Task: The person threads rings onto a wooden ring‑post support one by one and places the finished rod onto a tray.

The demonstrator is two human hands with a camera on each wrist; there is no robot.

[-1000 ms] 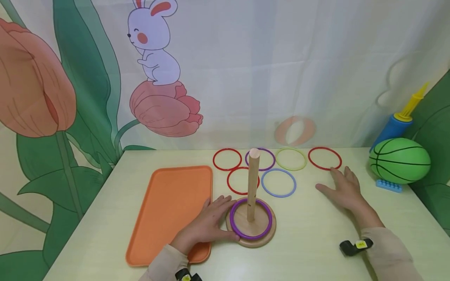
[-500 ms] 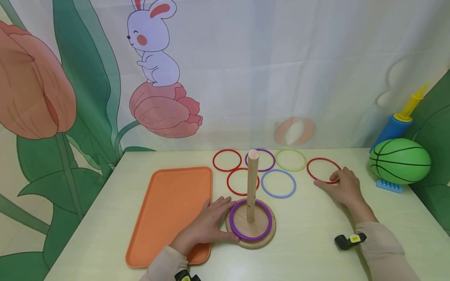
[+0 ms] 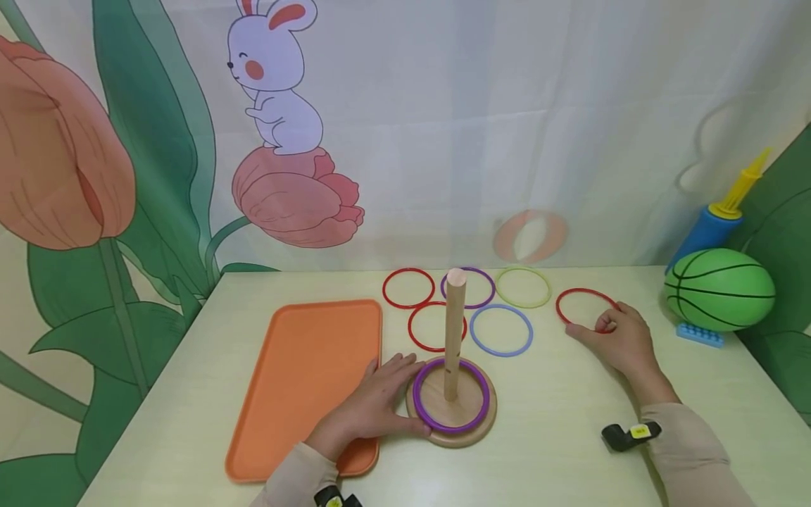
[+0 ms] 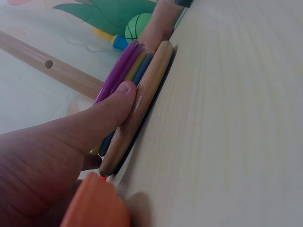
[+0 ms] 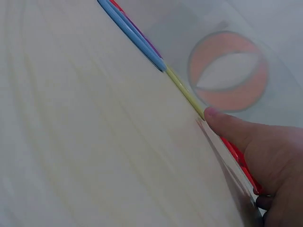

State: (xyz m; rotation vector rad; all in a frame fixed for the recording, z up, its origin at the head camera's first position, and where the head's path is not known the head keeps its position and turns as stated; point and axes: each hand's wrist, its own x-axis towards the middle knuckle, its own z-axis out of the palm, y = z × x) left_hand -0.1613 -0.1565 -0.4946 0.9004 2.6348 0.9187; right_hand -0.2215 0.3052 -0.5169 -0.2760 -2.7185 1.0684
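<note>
My right hand (image 3: pixel 619 343) pinches the near edge of a red ring (image 3: pixel 584 289) between thumb and curled fingers. The ring's far side is in view, and part of the near side is behind the fingers. My left hand (image 3: pixel 374 400) rests against the left rim of a wooden ring stand (image 3: pixel 454 331), thumb and fingers extended. A purple ring (image 3: pixel 486 391) lies around its post. The left wrist view shows a stack on the base, with a yellow ring (image 4: pixel 135 67) and a blue ring (image 4: pixel 144 69) below purple; the thumb touches the stack's edge.
Behind the stand lie a blue ring (image 3: pixel 531 331), a yellow-green ring (image 3: pixel 548 289), another purple ring (image 3: pixel 494 290) and two red rings. An orange tray (image 3: pixel 317 366) is left of the stand. A green ball (image 3: pixel 722 290), a blue block (image 3: pixel 700 335) and a blue-yellow pump (image 3: pixel 709 229) stand right.
My right hand has reached the rightmost red ring, drawn it a little toward me and taken hold of its near edge. The left hand and the stand have stayed in place.
</note>
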